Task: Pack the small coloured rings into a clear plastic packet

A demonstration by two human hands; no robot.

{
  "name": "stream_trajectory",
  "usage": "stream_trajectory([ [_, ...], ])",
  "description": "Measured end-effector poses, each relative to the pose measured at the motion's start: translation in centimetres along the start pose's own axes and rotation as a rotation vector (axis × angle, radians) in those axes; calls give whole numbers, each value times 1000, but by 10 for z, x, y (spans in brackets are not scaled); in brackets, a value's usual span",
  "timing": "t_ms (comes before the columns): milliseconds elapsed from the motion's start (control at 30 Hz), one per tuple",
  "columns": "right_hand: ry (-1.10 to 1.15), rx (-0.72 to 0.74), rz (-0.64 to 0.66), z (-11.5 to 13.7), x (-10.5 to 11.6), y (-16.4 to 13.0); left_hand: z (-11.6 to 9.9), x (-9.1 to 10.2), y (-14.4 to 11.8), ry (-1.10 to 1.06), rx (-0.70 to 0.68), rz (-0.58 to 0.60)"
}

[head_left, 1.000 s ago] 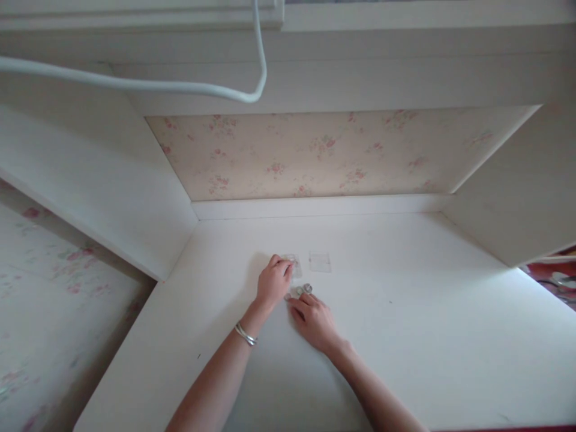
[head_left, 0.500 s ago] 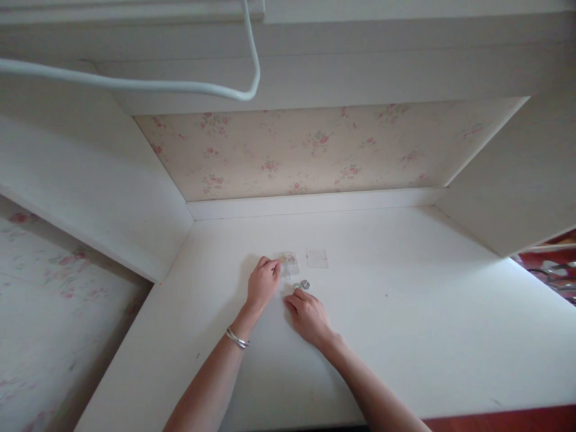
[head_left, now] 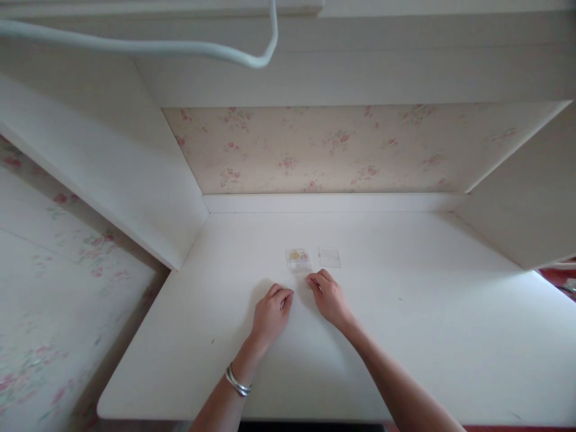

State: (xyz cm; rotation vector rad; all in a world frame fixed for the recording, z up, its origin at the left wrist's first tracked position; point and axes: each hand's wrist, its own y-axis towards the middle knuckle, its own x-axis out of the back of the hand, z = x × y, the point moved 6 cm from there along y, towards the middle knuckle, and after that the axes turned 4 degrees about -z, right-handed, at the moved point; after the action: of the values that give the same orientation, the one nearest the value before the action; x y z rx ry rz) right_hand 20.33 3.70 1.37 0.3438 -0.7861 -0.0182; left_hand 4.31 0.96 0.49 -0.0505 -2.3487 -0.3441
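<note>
My left hand [head_left: 272,311] is closed just above the white desktop, fingers curled and thumb against them. A small greyish glint shows by the thumb, but I cannot make out what it is. My right hand [head_left: 330,298] is also closed, its fingertips pinched at the near right side of a small clear plastic case [head_left: 293,264]; whatever they hold is hidden. Inside the case lie a gold-coloured round piece [head_left: 294,256] and a reddish one [head_left: 303,256]. Right of it rests a flat clear square [head_left: 330,257], seemingly plastic.
The white desktop [head_left: 427,348] has a raised strip [head_left: 333,203] along its back. White panels [head_left: 153,180] rise at both sides, and flowered wallpaper [head_left: 315,150] covers the wall. A white cable or tube [head_left: 180,48] hangs across the upper left.
My left hand has drawn back from the case toward me; my right hand has moved forward to it. Small silvery round pieces by my right hand no longer show. The view has shifted.
</note>
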Motion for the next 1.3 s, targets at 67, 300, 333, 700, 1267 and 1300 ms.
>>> stream_trajectory([
  [67, -33, 3, -50, -5, 9, 13, -3, -3, -1, 23, -16, 18],
  [300, -42, -26, -76, -30, 13, 54, -2, -7, -4, 123, -41, 86],
  [333, -46, -29, -74, -32, 11, 59, -2, -7, -4, 125, -39, 87],
  [700, -132, -14, 68, -34, -10, 98, -1, -5, -7, 154, -40, 84],
  [1267, 49, -155, -146, -40, 28, 21, -10, -9, -2, 130, -21, 73],
  [1300, 73, -171, -161, -39, 27, 13, -13, -11, 0, 137, -25, 80],
])
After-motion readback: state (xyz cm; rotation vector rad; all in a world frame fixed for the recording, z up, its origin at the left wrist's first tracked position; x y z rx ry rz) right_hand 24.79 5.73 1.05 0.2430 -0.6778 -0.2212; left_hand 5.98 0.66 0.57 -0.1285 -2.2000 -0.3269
